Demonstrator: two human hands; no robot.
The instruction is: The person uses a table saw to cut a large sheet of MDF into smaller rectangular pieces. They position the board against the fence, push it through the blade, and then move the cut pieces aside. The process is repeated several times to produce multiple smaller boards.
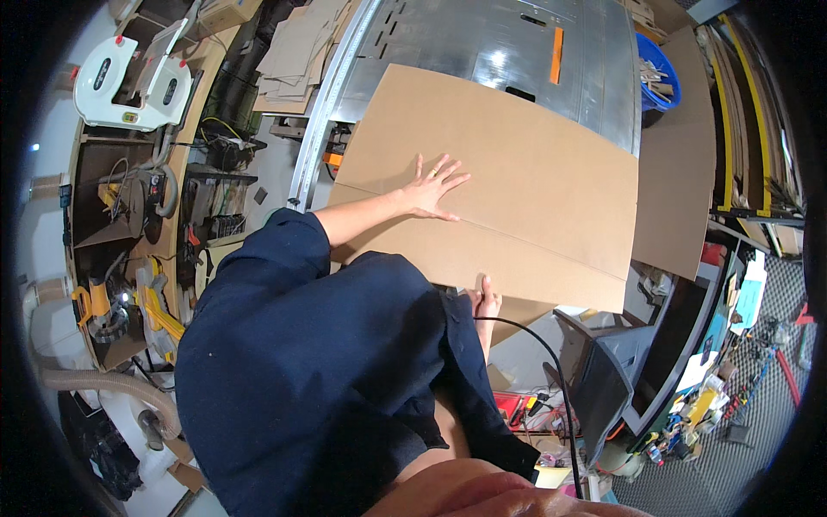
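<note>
1. So, the cardboard sheet (517, 164) lies partly over the metal table (422, 52), near end sticking out twd the person; can't tell if it's slightly tilted. A fold line (551, 253) runs across it.
2. L hand (435, 191) is palm-down on top, fingers spread wide, nothing gripped, prob. b/c a broad sheet needs its middle steadied.
3. R hand (487, 300) has the near edge, thumb on top; its other fingers are mostly hidden, so can't tell their spread. Prob. there b/c that end looks to have little under it.
4. Beyond the sheet: an orange strip (556, 56) set in the tabletop, w/ a long metal rail (320, 121) along the left side.
5. Farther right, a blue bin (660, 77) w/ scraps, prob. kept close for offcuts, plus a brown board (676, 189) standing near it.
</note>
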